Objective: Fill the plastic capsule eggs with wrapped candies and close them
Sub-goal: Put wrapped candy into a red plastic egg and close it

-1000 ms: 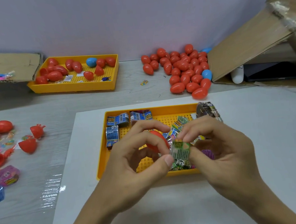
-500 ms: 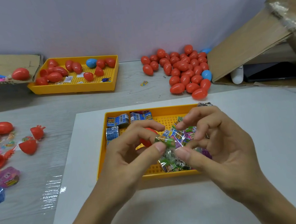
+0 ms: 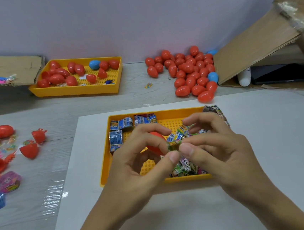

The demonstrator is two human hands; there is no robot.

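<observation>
Since half a second ago the green wrapped candy (image 3: 173, 146) has been drawn tight between both thumbs; the hands sit slightly closer together. Left to right: loose red plastic egg halves (image 3: 29, 150) on the grey table (image 3: 26, 210) at 9 o'clock. Left hand (image 3: 132, 165) curls round a red plastic capsule egg half (image 3: 154, 142), thumb and forefinger pinching the candy's left end. Right hand (image 3: 219, 151) pinches its right end, other fingers arched above. Both hover over the near yellow perforated plastic tray (image 3: 105, 175), holding blue and green wrapped packets (image 3: 120, 125). Far yellow tray (image 3: 74, 89) at 11 o'clock; pile of closed red eggs (image 3: 187, 70) at 1 o'clock.
</observation>
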